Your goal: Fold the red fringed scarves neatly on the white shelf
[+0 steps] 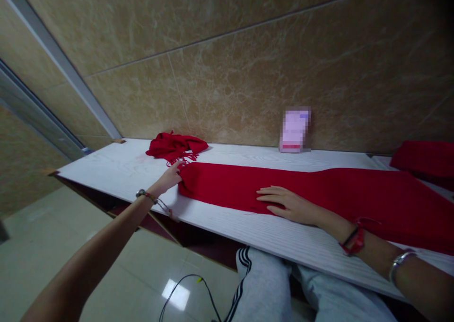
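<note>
A long red scarf (230,182) lies flattened lengthwise along the white tabletop and runs out of view at the right. At its left end, my left hand (171,177) is closed on the edge of the cloth; some of its fingers are hidden by the fabric. My right hand (289,204) rests palm down near the scarf's front edge, fingers stretched out and slightly apart. Just beyond my left hand lies a bunched red scarf (173,145) with fringe.
A phone-like upright object (294,130), blurred out, leans on the tan marble wall (227,85). More folded red cloth (425,161) lies at the far right of the white table (102,166). My legs (266,284) are under its front edge, and a black cable (187,277) loops below.
</note>
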